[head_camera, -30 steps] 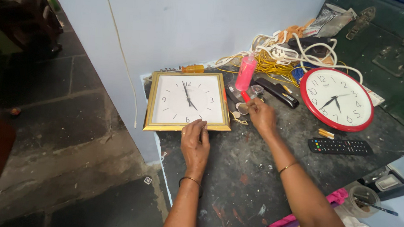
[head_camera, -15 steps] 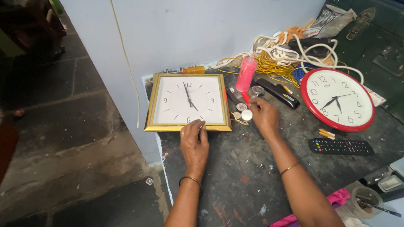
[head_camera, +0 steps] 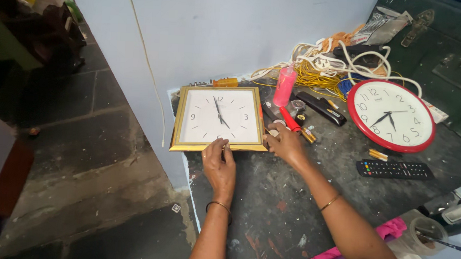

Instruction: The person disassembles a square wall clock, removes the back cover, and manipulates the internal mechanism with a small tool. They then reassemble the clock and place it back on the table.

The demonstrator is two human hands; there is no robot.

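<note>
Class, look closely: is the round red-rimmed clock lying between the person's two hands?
No: the round red-rimmed clock lies off to the right, while the left hand and right hand touch the square gold-framed clock.

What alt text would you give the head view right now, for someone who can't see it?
Both hands rest at the near edge of a square gold-framed wall clock lying face up on a dark worktable: left hand on the frame, right hand at its right corner. A round red clock, black remote and tangled cables lie to the right.
</note>
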